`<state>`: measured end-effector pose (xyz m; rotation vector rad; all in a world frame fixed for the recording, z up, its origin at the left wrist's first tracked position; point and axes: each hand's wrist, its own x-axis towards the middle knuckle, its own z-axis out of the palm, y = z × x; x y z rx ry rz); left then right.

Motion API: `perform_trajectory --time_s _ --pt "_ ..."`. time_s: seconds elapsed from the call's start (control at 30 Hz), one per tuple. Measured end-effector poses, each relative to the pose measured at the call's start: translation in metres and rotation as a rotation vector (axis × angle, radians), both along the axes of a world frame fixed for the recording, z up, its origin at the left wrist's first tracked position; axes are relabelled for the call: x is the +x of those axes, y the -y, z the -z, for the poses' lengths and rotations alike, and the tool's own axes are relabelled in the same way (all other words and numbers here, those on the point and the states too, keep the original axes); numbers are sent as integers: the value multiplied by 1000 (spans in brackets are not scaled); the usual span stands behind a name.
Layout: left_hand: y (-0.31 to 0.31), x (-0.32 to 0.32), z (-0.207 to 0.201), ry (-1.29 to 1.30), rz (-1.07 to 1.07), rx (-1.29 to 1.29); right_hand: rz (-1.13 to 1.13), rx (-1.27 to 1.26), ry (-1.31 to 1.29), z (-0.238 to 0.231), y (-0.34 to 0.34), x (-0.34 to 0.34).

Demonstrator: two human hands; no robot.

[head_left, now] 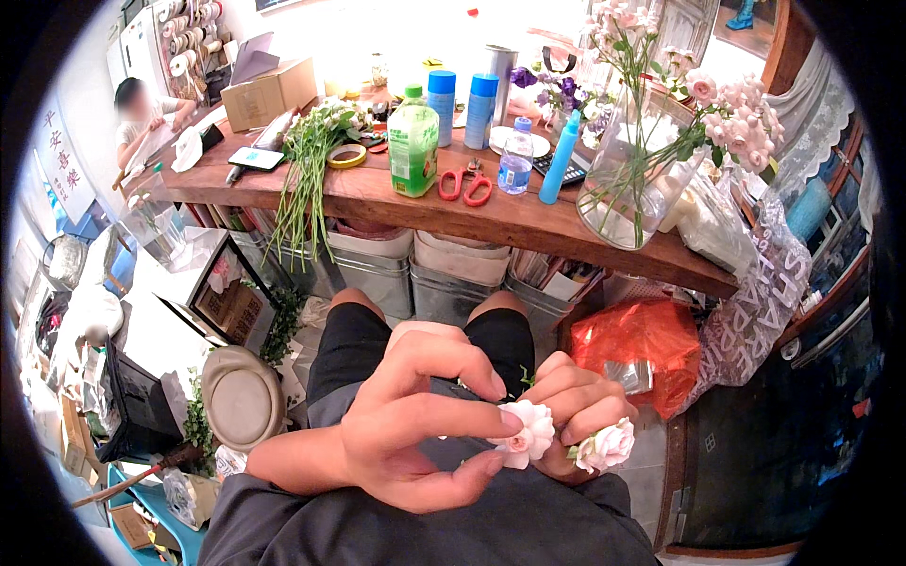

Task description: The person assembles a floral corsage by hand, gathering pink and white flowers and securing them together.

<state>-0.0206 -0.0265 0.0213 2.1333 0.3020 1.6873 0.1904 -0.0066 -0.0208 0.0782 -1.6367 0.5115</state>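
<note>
In front of my lap, my left hand (425, 415) reaches across from the left. Its index finger and thumb close on the near edge of an open pale pink rose (527, 434), while the other fingers arch above. My right hand (578, 398) is closed, fingers curled, beside that bloom. A second pale pink rose (606, 445) with green sepals sticks out below the right fingers. A bit of green stem shows over the right hand; the rest of the stems is hidden.
Across the wooden table (528, 222) lie cut green stems (311, 179), red-handled scissors (464, 183), a green bottle (413, 141) and a glass vase (628, 179) of pink roses. Metal bins (453, 292) stand underneath. An orange-red bag (632, 344) sits right; a round stool (242, 398) left. Another person (142, 123) sits far left.
</note>
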Motion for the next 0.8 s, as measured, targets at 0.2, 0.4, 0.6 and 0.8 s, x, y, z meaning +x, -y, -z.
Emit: perform_trajectory --time_s 0.2,0.4,0.6,0.8 --pt "0 5 0 54 -109 75 29 -12 41 -1 2 0" --pt "1 3 -4 15 -133 85 65 22 62 -4 2 1" --pt "0 1 -5 -36 -101 17 143 84 147 -10 2 8" --pt "2 4 -1 -74 -135 24 176 69 170 -9 6 7"
